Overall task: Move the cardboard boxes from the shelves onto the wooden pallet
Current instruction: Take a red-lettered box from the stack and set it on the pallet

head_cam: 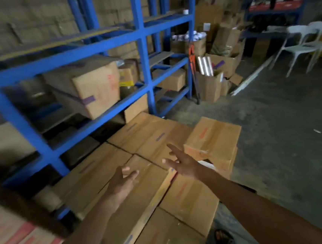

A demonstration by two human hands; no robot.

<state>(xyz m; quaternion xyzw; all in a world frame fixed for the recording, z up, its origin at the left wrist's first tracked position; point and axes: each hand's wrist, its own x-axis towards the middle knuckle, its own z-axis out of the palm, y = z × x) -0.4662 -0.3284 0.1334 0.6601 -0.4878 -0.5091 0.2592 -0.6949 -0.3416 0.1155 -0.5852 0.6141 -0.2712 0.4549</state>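
Observation:
Several cardboard boxes lie packed side by side in a low stack in front of me; the pallet beneath them is hidden. A smaller box sits on top at the far right corner of the stack. Another large cardboard box with purple tape rests on the blue shelf rack to the left. My left hand and my right hand both reach forward over the stack with fingers spread, holding nothing. The frame is blurred.
Smaller boxes sit deeper in the rack. Open cartons and foil rolls crowd the floor beyond the rack. White chairs stand at the right. A red-printed box is at the lower left. Grey concrete floor lies to the right.

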